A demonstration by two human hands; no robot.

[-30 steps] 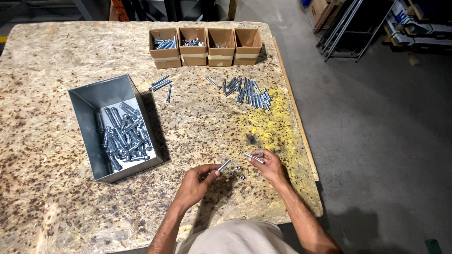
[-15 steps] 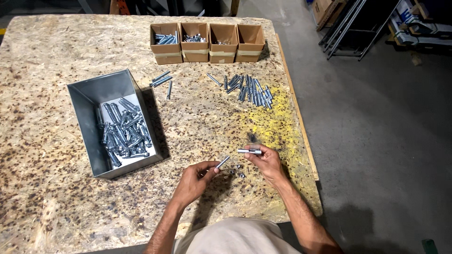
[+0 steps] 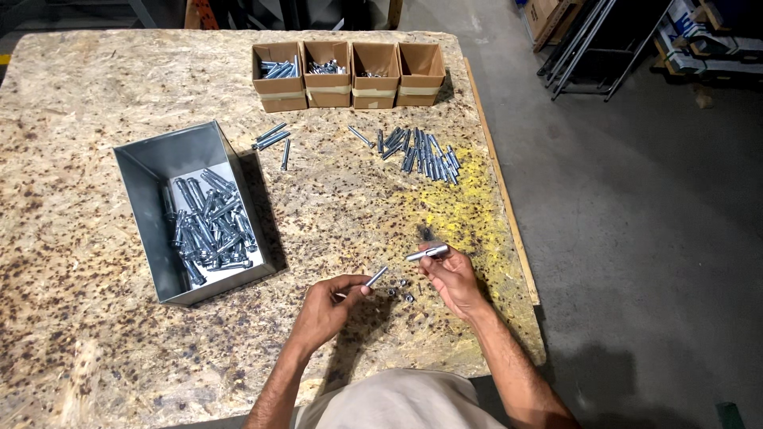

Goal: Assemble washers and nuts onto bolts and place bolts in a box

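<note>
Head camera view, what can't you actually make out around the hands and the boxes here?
- Small parts on the table between the hands: too small to identify.
- Left hand: curled fingers hide the near end of its bolt.
- Far-right cardboard box: contents not discernible, too small and shaded.
- Grey metal bin: near wall hides part of its floor.

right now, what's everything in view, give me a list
table: one, speckled chipboard, fills the left of the view
metal bin: one, grey, left of centre, holds many silver bolts
cardboard boxes: four, brown, in a row at the far edge
loose bolts: a silver pile right of centre, a few more by the bin
nuts: several, small, between the hands
left hand: holds a bolt
right hand: holds a second bolt
</note>
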